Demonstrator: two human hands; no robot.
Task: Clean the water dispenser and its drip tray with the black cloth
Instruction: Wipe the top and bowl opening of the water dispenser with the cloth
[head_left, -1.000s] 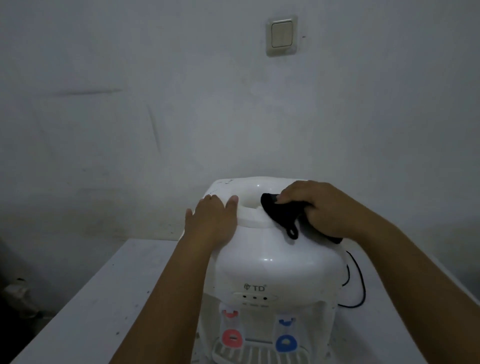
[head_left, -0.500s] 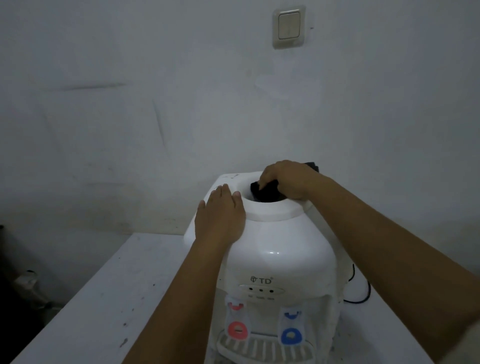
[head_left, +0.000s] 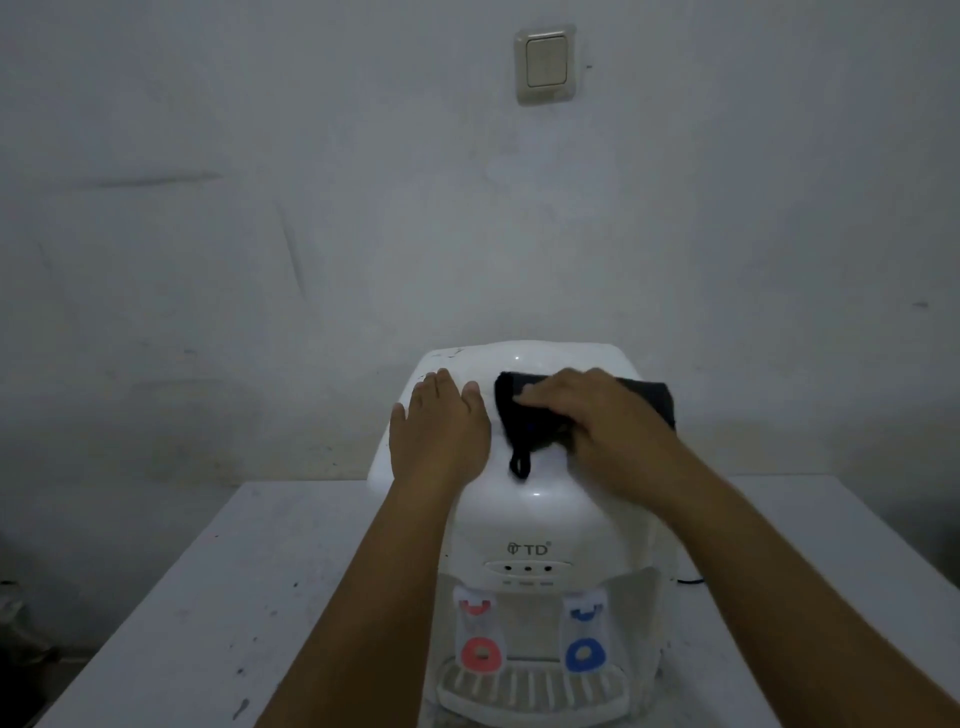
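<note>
1. I press the black cloth (head_left: 524, 415) onto the water dispenser (head_left: 530, 519) top with my right hand (head_left: 608, 426), fingers flat
2. My left hand (head_left: 441, 431) rests spread beside the cloth
3. Remaining, I judge: dispenser front and drip tray (head_left: 530, 688) at its base

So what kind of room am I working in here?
Probably a plain utility or back room in a home, dimly lit. A scuffed grey-white plaster wall carries a cream wall switch, and the white tabletop water dispenser stands on a stained white table.
</note>
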